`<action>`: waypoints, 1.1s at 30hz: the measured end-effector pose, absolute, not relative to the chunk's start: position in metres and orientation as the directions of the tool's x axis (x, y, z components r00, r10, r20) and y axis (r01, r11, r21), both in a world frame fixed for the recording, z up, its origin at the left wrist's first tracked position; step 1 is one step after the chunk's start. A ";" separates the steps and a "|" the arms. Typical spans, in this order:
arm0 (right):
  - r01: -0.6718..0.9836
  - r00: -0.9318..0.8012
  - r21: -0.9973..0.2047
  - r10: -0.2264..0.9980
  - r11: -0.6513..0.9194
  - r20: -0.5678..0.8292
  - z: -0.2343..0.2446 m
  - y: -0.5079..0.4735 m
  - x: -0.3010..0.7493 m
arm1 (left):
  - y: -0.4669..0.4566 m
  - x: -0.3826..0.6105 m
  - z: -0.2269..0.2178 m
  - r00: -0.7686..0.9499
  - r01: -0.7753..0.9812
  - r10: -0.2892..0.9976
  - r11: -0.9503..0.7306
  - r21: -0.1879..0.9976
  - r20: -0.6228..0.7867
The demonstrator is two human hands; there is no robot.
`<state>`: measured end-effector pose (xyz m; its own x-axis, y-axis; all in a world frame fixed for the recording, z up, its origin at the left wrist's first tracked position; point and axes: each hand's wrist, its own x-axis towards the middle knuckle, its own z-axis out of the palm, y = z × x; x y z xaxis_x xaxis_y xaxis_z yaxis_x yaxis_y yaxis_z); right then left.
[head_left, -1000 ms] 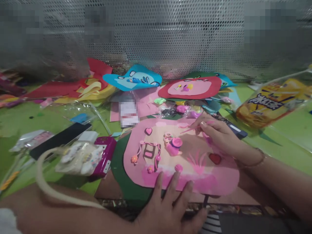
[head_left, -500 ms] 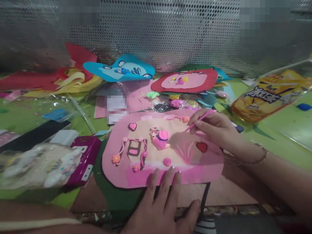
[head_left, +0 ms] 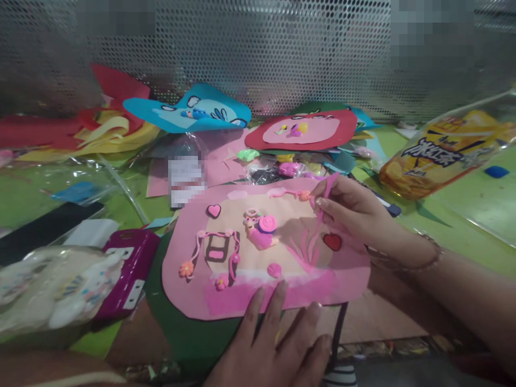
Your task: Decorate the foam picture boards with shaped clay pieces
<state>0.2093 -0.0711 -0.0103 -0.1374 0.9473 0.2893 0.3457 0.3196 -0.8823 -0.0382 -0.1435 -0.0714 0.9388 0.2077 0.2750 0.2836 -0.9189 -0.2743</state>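
A rounded pink paper picture (head_left: 181,290) lies in front of me, with a beige middle. On it are a clay snail (head_left: 261,231), a red heart (head_left: 332,241), a pink heart (head_left: 214,210), a small pink clay shell shape (head_left: 274,270) and pink grass-like strands (head_left: 308,247). Pinched in my right hand (head_left: 349,207) is a slim pink clay modelling tool (head_left: 331,187), flat at its top, its lower end over the strands. Spread out over the picture's lower edge, my left hand (head_left: 274,344) holds nothing.
Dark green paper (head_left: 189,338) sticks out beneath the picture. To the left are a purple case (head_left: 131,279) and a clear pouch (head_left: 60,287). Wrapped clay lumps (head_left: 288,169) and other paper pictures (head_left: 258,140) lie behind. A drink bottle (head_left: 431,156) lies at the right.
The pink tool has turned more upright in my right hand, its flat end now showing. My left hand's fingers have shifted slightly down and right. The view has moved a little.
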 end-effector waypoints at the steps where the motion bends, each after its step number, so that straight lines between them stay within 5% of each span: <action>1: 0.348 -0.134 -0.882 0.948 0.319 0.290 -0.010 -0.071 0.209 | -0.144 -0.039 -0.071 0.941 0.283 0.212 -0.920 -0.270 0.265; 16: 0.198 -0.165 -0.959 0.971 0.202 0.170 -0.008 -0.077 0.206 | -0.142 -0.038 -0.066 0.950 0.266 0.206 -0.927 -0.265 0.235; 21: 0.205 -0.166 -0.945 0.960 0.256 0.225 -0.010 -0.077 0.207 | -0.141 -0.038 -0.067 0.947 0.269 0.196 -0.916 -0.297 0.255; 33: 0.458 -0.148 -0.826 0.944 0.328 0.293 -0.007 -0.072 0.209 | -0.143 -0.037 -0.076 0.924 0.297 0.167 -0.881 -0.369 0.344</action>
